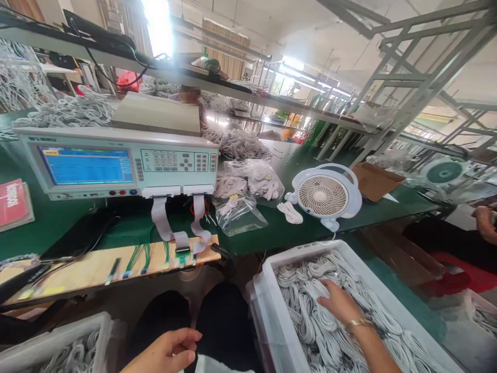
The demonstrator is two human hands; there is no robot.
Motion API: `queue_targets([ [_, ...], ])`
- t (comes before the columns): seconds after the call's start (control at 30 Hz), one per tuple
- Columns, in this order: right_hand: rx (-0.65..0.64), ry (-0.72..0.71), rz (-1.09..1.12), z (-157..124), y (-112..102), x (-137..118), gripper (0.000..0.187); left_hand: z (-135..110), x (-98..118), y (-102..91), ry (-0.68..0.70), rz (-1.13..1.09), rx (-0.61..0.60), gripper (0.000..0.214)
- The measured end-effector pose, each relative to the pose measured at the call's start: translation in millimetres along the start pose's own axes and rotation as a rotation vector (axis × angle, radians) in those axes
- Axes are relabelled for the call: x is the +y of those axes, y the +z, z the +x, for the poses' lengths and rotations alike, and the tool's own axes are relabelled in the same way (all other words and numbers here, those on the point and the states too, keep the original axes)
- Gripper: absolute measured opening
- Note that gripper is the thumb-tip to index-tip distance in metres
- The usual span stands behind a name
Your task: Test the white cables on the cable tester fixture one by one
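My right hand (341, 304) reaches into a white plastic crate (272, 305) full of coiled light-grey cables. Its thumb and fingers close around one cable bundle (316, 292) lying on top of the pile; part of the grip is hidden behind the hand. A metal band circles that wrist. Low in the view, my left hand (173, 349) hovers above my lap with nothing in it, its fingers loosely bent and the thumb apart from them.
A tester with a blue screen (87, 166) stands on the green bench, its ribbon cables (163, 220) running to a wooden board (77, 272). Right of it are bagged cables (233, 189) and a white fan (322, 196). Another crate (103, 331) is lower left; a person's hand (485, 221) shows far right.
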State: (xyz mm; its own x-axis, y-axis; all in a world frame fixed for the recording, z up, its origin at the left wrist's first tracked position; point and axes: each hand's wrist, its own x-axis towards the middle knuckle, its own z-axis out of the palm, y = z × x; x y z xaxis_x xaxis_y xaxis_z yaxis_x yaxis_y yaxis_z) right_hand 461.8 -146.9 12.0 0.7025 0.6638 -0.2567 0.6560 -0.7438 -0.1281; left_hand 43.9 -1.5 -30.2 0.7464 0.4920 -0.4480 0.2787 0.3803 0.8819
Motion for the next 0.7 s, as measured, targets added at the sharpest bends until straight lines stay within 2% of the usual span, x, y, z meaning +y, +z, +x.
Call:
queue_targets([
  [0.07, -0.014, -0.037, 0.221, -17.0, -23.1, -13.7, 0.049, 1.9, -1.5, -1.4, -0.012, -0.019, 0.009, 0.026],
  [0.17, -0.187, -0.194, 0.775, -48.5, -37.1, -68.9, 0.053, 10.7, 7.1, 9.7, 0.019, -0.04, -0.03, 0.032],
  [0.27, -0.368, -0.374, 1.085, -77.1, -18.3, -142.7, 0.054, 19.6, 31.5, 30.3, 0.146, -0.168, -0.163, 0.048],
  [0.33, -0.443, -0.484, 1.166, -88.5, 2.7, -184.4, 0.054, 21.9, 49.0, 39.6, 0.275, -0.309, -0.176, 0.05],
  [0.4, -0.469, -0.549, 1.19, -91.8, 21.3, -214.0, 0.05, 20.9, 59.2, 40.4, 0.358, -0.452, -0.066, 0.043],
  [0.5, -0.525, -0.477, 1.255, -86.7, 38.2, -239.3, 0.027, 17.0, 55.7, 27.9, 0.33, -0.572, 0.153, 0.038],
  [0.53, -0.566, -0.445, 1.287, -84.3, 41.4, -244.6, 0.018, 16.2, 51.0, 22.1, 0.302, -0.573, 0.214, 0.038],
  [0.6, -0.64, -0.439, 1.303, -80.9, 45.6, -253.0, 0.019, 16.4, 40.4, 11.4, 0.288, -0.537, 0.324, 0.037],
  [0.7, -0.592, -0.566, 1.174, -80.6, 49.3, -263.1, 0.017, 19.6, 30.2, 1.8, 0.391, -0.454, 0.432, 0.039],
])
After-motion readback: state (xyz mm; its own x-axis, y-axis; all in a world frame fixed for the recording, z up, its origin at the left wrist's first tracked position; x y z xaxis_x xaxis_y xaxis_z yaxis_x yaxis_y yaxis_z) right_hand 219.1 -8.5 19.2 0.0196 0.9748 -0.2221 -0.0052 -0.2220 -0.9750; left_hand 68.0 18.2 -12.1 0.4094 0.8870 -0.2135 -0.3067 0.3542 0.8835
